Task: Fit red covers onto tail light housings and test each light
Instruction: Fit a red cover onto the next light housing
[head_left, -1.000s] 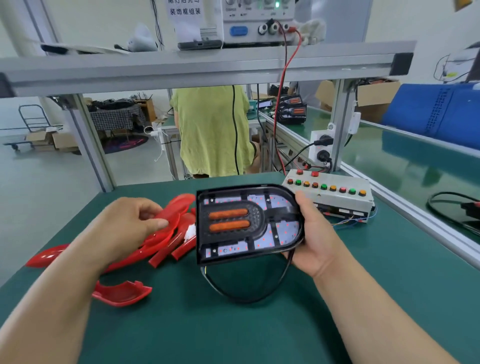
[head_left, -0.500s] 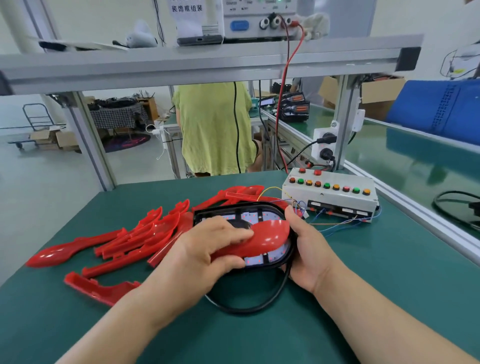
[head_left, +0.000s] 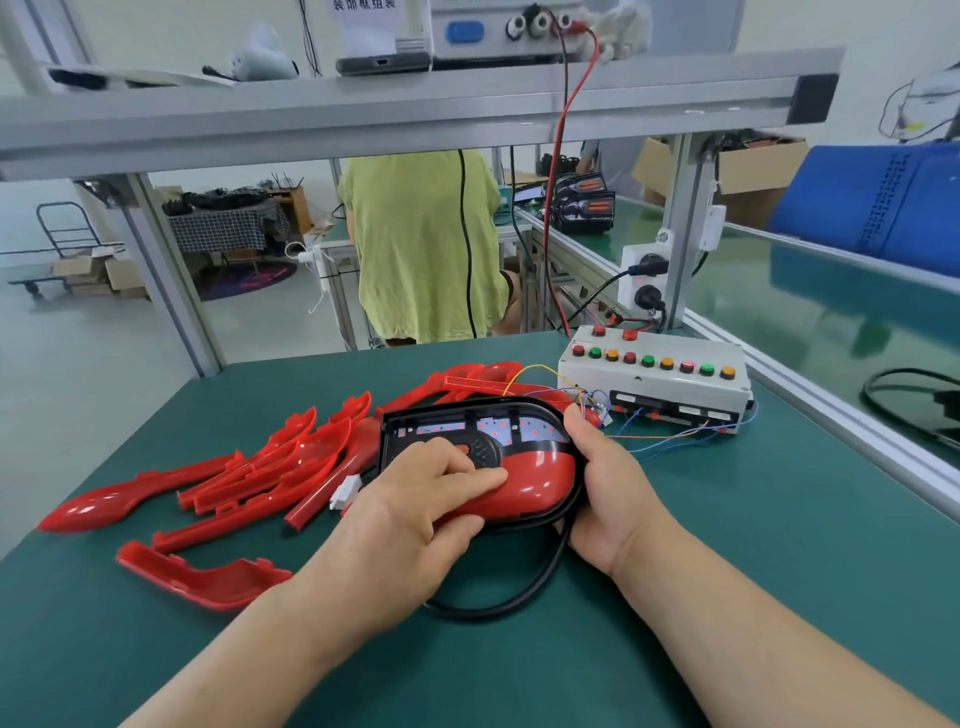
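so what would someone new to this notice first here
Both hands meet mid green bench: the left hand holds a glossy red cover on a black housing, whose right end the right hand grips. A sprawl of loose red covers lies just left of them. A white button box with red, green and amber buttons stands behind to the right.

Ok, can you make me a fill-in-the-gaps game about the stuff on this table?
The left hand holds a ___ cover on the housing.
The right hand grips the housing, which is coloured ___.
The spare covers lie on a ___ table.
The white box has a row of round ___.
Missing words: red, black, green, buttons.
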